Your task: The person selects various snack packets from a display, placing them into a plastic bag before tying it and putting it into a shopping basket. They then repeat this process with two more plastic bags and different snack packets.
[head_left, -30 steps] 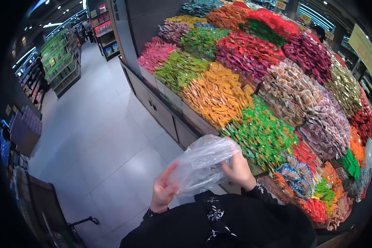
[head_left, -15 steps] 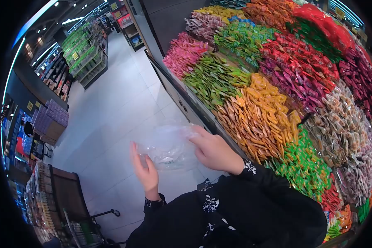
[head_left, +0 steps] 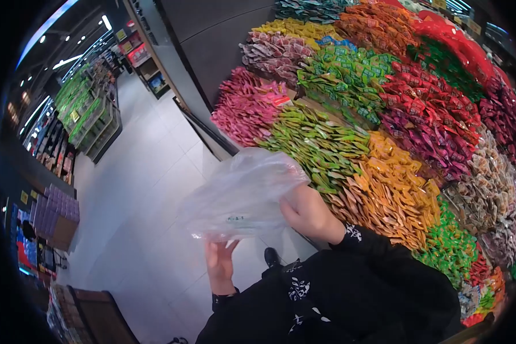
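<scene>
A thin, clear plastic bag [head_left: 243,192] is spread out in front of me, puffed at the top, with small dark print near its lower edge. My right hand [head_left: 312,215] is closed on the bag's right side. Below the bag's lower left edge is my left hand [head_left: 219,264], its fingers upright and the thumb held apart. The fingertips reach the plastic and are partly hidden by it. Close by on the right, heaps of small wrapped packets, such as green ones [head_left: 315,143] and orange ones [head_left: 393,195], fill a sloping display.
Pale floor tiles [head_left: 149,189] run along the aisle to the left. A stack of purple boxes [head_left: 57,209] stands at the far left, and a dark-sided stand [head_left: 100,315] at the lower left. Green shelving [head_left: 89,117] lines the aisle further off. My shoe [head_left: 272,257] shows below the bag.
The bag has gone from bunched between my hands to spread wide and raised. My left hand has moved lower, beneath its edge. The view has shifted toward the display.
</scene>
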`<state>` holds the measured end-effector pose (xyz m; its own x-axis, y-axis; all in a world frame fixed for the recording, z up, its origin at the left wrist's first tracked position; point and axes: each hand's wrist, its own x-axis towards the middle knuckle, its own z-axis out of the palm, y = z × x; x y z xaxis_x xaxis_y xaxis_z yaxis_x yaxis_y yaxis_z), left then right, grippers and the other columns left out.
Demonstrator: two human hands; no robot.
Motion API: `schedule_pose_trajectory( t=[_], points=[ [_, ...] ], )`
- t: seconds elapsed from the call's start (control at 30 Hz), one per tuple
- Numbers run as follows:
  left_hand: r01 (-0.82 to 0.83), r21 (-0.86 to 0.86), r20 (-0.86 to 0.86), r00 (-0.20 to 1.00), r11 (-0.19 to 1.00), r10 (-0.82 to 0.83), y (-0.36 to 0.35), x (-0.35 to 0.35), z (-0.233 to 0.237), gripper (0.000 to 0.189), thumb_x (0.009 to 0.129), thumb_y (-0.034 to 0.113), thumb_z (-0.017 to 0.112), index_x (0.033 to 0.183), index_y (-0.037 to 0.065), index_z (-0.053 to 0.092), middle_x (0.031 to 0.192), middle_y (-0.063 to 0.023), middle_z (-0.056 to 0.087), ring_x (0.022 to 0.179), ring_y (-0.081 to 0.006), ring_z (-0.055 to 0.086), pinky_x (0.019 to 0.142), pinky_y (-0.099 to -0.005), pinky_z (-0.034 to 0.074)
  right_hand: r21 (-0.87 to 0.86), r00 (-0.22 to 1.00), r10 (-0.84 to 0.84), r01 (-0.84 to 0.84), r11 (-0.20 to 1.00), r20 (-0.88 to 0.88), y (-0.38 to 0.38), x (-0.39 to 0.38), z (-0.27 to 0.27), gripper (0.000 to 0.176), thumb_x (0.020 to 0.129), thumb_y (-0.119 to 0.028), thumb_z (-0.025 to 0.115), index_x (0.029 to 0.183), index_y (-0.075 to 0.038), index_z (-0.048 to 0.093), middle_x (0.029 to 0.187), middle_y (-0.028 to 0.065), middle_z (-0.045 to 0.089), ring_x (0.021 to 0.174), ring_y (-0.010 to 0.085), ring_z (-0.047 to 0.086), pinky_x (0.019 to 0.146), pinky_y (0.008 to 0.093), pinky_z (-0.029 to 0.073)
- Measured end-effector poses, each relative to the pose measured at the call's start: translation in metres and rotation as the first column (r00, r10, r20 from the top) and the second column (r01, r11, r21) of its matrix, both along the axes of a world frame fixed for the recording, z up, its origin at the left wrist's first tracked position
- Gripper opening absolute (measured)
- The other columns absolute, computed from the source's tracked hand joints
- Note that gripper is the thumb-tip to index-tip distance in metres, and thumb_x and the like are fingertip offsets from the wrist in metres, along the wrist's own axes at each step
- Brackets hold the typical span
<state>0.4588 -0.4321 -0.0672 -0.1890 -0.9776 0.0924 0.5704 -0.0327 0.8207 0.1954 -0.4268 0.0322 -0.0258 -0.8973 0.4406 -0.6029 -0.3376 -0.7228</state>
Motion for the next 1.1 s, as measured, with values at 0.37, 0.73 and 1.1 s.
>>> schedule_pose_trajectory(
  t=[0.37,0.73,1.1],
  points=[
    [-0.185,-0.073,0.11,0.975,0.98,0.192,-0.19,0.027,0.044,0.055,0.084,0.002,0.059,0.133,0.0,0.036,0.134,-0.011,0.042,0.122,-0.0257,0.043,0.101,-0.041,0.038,-0.17,0.97,-0.182,0.155,0.973,-0.159,-0.121,0.057,-0.011,0.043,0.078,-0.004,0.056,0.121,-0.006,0.051,0.111,0.0225,0.054,0.076,0.0376,0.057,0.068,0.0405,0.049],
    [0.477,-0.805,0.584,0.742,0.354,0.329,-0.291,-0.055,0.102,0.053,0.071,-0.015,0.045,0.113,0.01,0.064,0.141,-0.0222,0.029,0.112,-0.0335,0.051,0.092,-0.0384,0.046,0.141,0.848,-0.124,0.058,0.988,0.515,-0.137,-0.005,0.036,0.074,0.072,0.015,0.039,0.143,-0.006,0.029,0.097,0.001,0.049,0.069,0.005,0.042,0.061,0.0185,0.037],
    [0.662,-0.519,0.829,0.545,0.541,0.128,-0.338,-0.121,0.104,0.056,0.067,-0.004,0.047,0.121,0.005,0.056,0.132,-0.0237,0.046,0.116,-0.038,0.051,0.094,-0.0379,0.043,0.171,0.82,-0.21,0.138,0.976,0.533,-0.119,-0.065,0.024,0.077,0.065,0.015,0.037,0.141,0.001,0.031,0.141,0.0086,0.038,0.124,0.0173,0.037,0.098,0.0243,0.031]
  ],
)
